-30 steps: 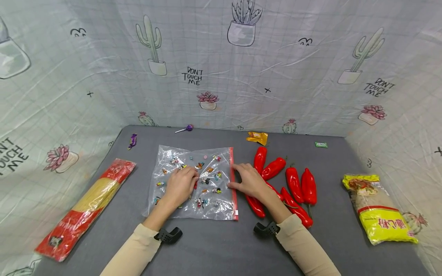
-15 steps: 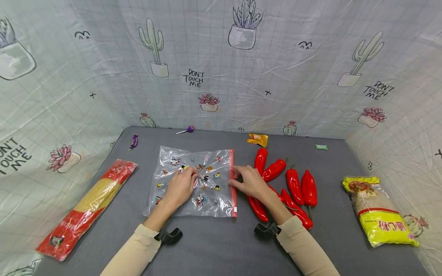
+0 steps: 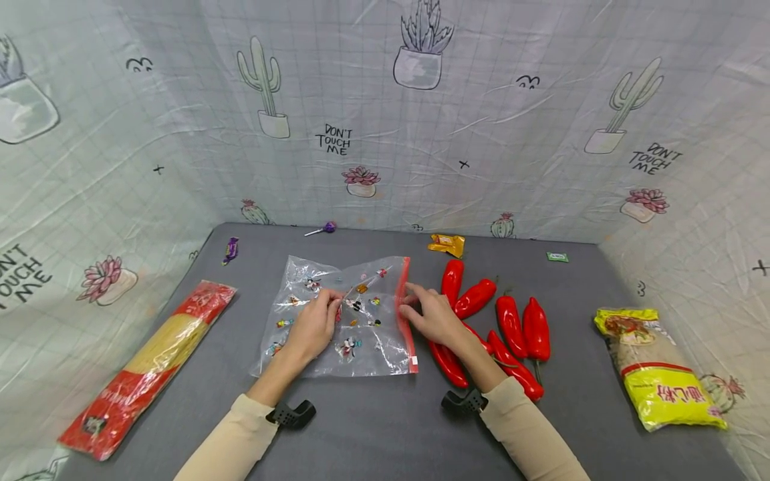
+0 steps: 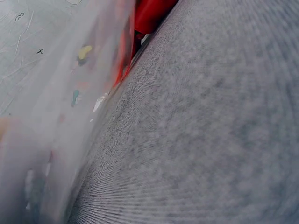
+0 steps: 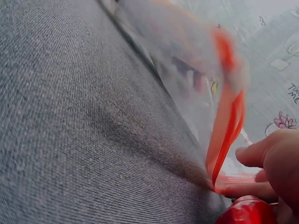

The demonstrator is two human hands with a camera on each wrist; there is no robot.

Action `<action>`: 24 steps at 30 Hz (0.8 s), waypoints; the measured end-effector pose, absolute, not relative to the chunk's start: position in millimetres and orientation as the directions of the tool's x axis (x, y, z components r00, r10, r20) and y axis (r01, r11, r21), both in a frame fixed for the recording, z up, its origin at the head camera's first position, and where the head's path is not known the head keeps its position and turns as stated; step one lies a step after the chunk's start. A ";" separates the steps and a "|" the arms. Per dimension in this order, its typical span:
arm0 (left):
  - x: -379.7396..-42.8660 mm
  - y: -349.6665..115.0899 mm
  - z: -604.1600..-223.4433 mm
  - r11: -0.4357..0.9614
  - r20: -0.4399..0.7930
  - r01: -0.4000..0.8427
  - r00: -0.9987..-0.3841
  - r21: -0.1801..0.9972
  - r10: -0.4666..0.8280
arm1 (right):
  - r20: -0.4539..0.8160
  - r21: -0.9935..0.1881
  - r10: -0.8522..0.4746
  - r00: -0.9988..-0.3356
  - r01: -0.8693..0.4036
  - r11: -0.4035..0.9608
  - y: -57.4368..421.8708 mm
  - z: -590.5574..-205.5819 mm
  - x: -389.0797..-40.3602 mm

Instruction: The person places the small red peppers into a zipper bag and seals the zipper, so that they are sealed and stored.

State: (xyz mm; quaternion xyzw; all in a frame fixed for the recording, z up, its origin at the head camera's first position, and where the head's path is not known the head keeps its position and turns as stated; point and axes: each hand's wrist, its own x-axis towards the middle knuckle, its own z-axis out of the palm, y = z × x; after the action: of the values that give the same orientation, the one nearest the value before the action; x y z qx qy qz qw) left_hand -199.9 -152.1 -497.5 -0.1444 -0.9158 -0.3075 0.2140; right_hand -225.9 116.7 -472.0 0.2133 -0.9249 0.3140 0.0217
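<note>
A clear zip bag (image 3: 325,364) printed with small cartoon figures lies on the grey table, its red zip edge (image 3: 412,344) facing right. Near the bag's middle, my left hand (image 3: 311,327) pinches the film, which creases toward the far right corner. My right hand (image 3: 434,319) is at the zip edge with thumb and fingers spread apart. In the right wrist view the red strip (image 5: 229,121) stands raised, bowed and partly blurred; the thumb (image 5: 254,154) is apart from it and a finger reaches its lower end. Cloudy film (image 4: 56,121) fills the left wrist view's left side.
Several red peppers (image 3: 510,324) lie right of the bag, some under my right forearm. A noodle pack (image 3: 150,367) is at left, a yellow food bag (image 3: 662,367) at right. Along the back lie a lollipop (image 3: 329,227), purple candy (image 3: 231,250), orange packet (image 3: 447,244) and green packet (image 3: 557,256).
My left hand has shifted slightly left and nearer, pulling the film into a sharper crease. The zip edge has bent and tilted, while the right hand stays almost where it was.
</note>
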 end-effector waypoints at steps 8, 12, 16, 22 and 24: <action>-198.3 -149.8 -493.7 0.707 0.481 0.451 -0.859 0.545 0.178 | 0.171 -0.718 -0.363 -0.916 -0.368 0.591 116.2 -470.4 -228.1; -199.3 -149.3 -493.8 0.696 0.501 0.490 -0.839 0.525 0.213 | 0.135 -0.753 -0.340 -0.931 -0.320 0.576 116.2 -465.2 -226.9; -200.1 -149.3 -493.8 0.685 0.523 0.511 -0.824 0.520 0.218 | 0.073 -0.740 -0.329 -0.942 -0.272 0.615 115.3 -462.5 -226.1; -199.5 -149.3 -493.7 0.669 0.541 0.515 -0.818 0.535 0.197 | -0.011 -0.733 -0.317 -0.948 -0.208 0.647 115.2 -462.4 -225.2; -199.0 -149.3 -493.7 0.661 0.547 0.514 -0.817 0.546 0.183 | -0.040 -0.740 -0.317 -0.948 -0.185 0.647 115.4 -462.1 -224.6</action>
State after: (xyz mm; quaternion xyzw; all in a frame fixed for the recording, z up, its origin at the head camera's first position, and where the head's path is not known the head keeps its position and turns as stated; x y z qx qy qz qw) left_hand -199.0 -149.3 -493.7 -0.1976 -0.8821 -0.3609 0.2295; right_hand -224.6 115.4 -462.1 0.1389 -0.9036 0.3967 -0.0832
